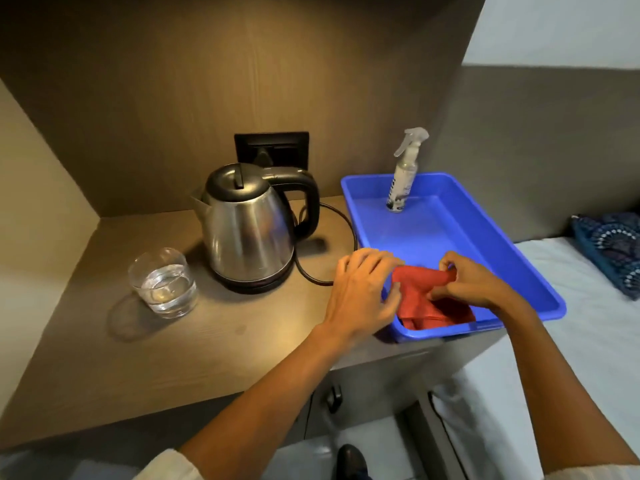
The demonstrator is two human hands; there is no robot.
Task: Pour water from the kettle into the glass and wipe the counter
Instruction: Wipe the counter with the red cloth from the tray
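A steel kettle [247,226] with a black handle stands upright on its base at the middle of the brown counter [180,355]. To its left stands a clear glass [162,282], about half full of water. A red cloth [427,299] lies bunched at the near end of a blue tray [519,268]. My right hand [474,284] pinches the cloth's upper fold and lifts it a little. My left hand [362,292] rests at the tray's left rim with its fingertips on the cloth's left edge.
A spray bottle [403,174] stands upright at the tray's far end. The kettle's black cord [346,237] loops on the counter between kettle and tray. A wall socket [272,148] sits behind the kettle. A bed with a patterned blue pillow [611,251] is at the right.
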